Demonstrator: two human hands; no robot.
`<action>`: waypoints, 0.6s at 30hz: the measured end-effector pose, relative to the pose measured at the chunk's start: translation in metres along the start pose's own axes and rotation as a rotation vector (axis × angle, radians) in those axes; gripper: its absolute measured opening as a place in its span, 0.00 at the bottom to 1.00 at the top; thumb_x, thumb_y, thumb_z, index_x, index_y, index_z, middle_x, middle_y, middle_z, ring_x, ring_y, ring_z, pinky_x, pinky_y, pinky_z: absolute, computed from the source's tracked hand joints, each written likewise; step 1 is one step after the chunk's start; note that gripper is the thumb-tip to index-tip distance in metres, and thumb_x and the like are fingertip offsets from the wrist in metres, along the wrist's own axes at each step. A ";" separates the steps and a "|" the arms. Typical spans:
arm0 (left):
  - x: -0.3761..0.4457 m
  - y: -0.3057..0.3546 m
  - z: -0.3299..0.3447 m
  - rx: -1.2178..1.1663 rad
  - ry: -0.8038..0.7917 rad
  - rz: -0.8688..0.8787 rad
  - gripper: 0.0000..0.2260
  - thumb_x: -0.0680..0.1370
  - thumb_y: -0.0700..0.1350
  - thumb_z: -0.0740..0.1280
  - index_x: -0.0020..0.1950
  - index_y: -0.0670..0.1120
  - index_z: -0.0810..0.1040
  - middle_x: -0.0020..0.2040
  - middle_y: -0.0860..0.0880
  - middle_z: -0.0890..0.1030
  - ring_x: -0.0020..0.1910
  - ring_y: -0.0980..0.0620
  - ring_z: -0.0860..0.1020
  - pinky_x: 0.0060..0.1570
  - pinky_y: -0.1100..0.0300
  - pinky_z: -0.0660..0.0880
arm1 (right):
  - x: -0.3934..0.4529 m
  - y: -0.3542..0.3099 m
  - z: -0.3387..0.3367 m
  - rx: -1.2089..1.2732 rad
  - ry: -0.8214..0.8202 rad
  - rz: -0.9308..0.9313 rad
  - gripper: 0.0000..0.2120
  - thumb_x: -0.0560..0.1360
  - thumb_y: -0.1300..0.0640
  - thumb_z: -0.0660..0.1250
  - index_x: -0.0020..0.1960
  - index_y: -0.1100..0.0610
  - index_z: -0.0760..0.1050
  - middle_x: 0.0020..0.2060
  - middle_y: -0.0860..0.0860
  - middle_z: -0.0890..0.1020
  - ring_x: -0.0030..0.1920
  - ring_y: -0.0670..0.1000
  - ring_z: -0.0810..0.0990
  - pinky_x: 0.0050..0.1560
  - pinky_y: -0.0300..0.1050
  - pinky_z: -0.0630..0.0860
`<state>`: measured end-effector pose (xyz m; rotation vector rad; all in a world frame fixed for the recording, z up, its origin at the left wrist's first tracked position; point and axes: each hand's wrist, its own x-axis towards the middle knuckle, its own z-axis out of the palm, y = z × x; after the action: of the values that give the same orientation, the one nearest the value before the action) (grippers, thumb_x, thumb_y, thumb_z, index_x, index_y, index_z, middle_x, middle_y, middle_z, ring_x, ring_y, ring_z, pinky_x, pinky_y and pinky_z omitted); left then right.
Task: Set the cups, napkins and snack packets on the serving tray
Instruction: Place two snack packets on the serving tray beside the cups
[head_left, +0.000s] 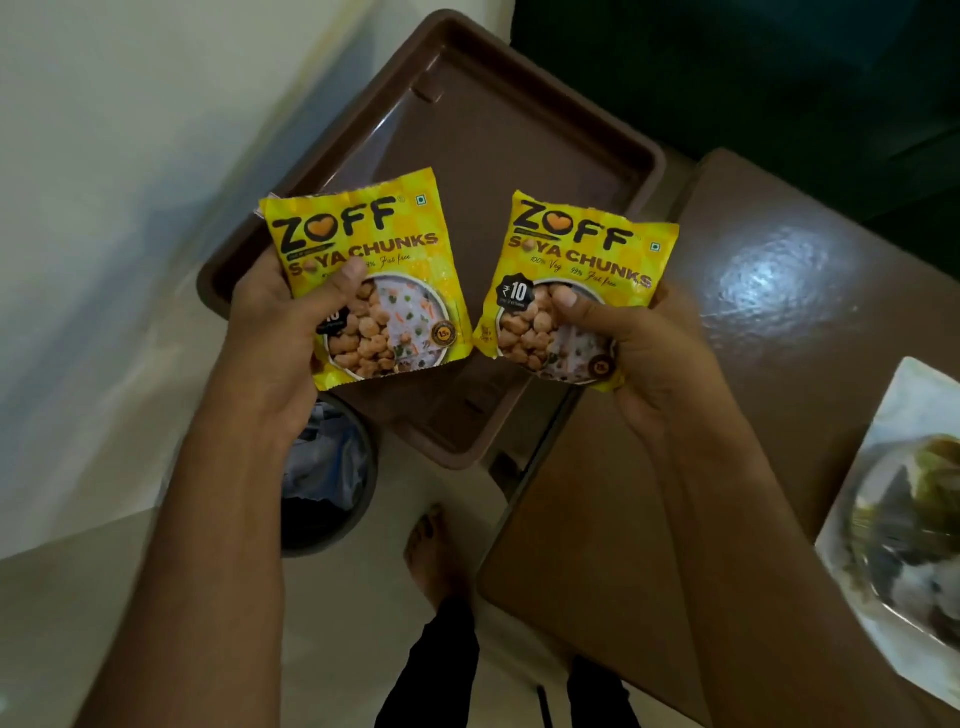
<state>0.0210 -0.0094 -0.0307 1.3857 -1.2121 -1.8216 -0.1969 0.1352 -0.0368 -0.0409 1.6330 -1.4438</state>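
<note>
The left hand holds one packet and the right hand holds a second packet, side by side and just apart. Both packets hang over the tray, which lies beyond and below the two grips. The table extends right of the right-hand grip, with a plate on its right edge. A bin stands below the left-hand grip, a foot nearer.

We're in a home here, a lived-in room by the look of it. There's a pale tiled floor underfoot and a bare foot standing on it. A dark round waste bin sits by a glossy brown plastic desk. A brown rectangular plastic serving tray and a white square plate of food point to domestic snack time.
</note>
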 end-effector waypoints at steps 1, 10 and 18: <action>-0.004 0.001 0.007 0.008 -0.009 -0.002 0.15 0.81 0.40 0.72 0.68 0.46 0.80 0.62 0.48 0.87 0.61 0.47 0.86 0.62 0.46 0.83 | -0.005 -0.003 -0.007 0.019 -0.006 -0.007 0.19 0.70 0.66 0.79 0.60 0.60 0.81 0.53 0.59 0.88 0.51 0.61 0.89 0.55 0.68 0.84; -0.047 -0.004 0.095 0.099 -0.144 -0.011 0.15 0.79 0.39 0.72 0.66 0.44 0.80 0.56 0.51 0.89 0.56 0.50 0.88 0.47 0.55 0.86 | -0.045 -0.016 -0.109 0.054 0.022 -0.025 0.12 0.73 0.67 0.75 0.55 0.60 0.82 0.49 0.56 0.90 0.49 0.60 0.90 0.50 0.65 0.85; -0.096 -0.035 0.193 0.192 -0.304 -0.069 0.13 0.76 0.41 0.75 0.60 0.50 0.82 0.54 0.52 0.89 0.55 0.51 0.88 0.54 0.53 0.85 | -0.079 -0.010 -0.220 0.070 0.148 -0.029 0.11 0.73 0.68 0.75 0.53 0.59 0.83 0.48 0.56 0.90 0.49 0.59 0.90 0.52 0.63 0.85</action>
<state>-0.1265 0.1497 -0.0061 1.2963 -1.5450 -2.0646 -0.2961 0.3448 -0.0078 0.0839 1.7058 -1.5564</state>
